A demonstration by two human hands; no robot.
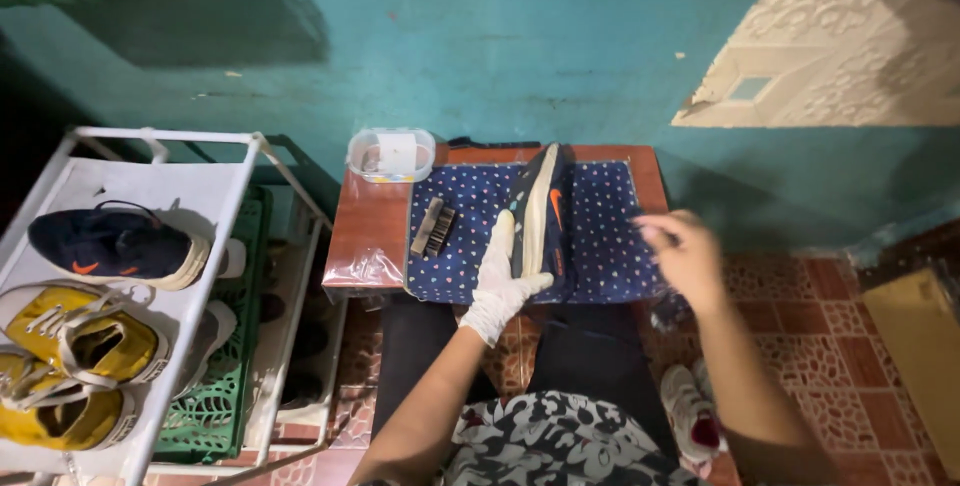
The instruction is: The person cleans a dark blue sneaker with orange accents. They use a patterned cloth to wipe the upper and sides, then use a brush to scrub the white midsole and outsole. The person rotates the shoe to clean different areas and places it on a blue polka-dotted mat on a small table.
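Cleaning step, mid-frame: gloved left hand [497, 281] grips the navy sneaker [541, 208] on its side over the dotted cloth [600, 236]. Right hand [685, 251] blurred, grip unclear. Brush [433, 227] lies left; next needs a pickup.

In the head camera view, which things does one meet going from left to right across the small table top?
Clear plastic container with white lid → dark bristle brush → gloved left hand → navy sneaker with orange mark, on its side → bare right hand.
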